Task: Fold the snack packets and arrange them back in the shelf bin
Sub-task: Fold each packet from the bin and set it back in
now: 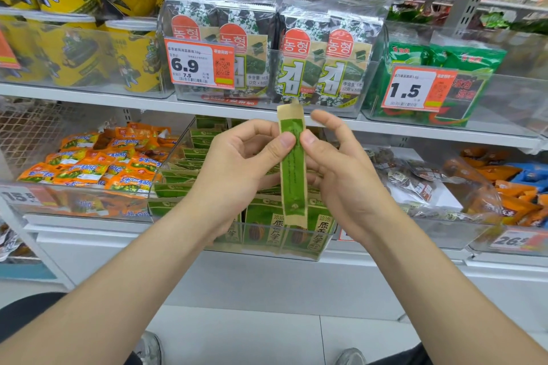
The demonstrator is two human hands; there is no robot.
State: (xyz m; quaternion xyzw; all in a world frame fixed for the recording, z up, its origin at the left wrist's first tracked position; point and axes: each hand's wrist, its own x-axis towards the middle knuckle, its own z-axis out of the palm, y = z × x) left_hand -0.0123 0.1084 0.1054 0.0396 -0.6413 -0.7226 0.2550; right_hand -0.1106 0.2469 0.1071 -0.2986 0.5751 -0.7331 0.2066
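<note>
A green and tan snack packet (293, 169), folded into a narrow upright strip, is held in front of the lower shelf. My left hand (237, 169) pinches its upper part with the thumb on the front. My right hand (341, 169) pinches the same spot from the right, its index finger raised. Directly behind the packet is a clear shelf bin (267, 241) holding several matching green packets stacked in rows.
Orange snack packets (89, 163) fill the bin to the left, dark and orange bags (489, 187) lie to the right. The upper shelf carries seaweed packs (275, 50), yellow tubs (74, 47) and price tags. Below the shelf is white floor.
</note>
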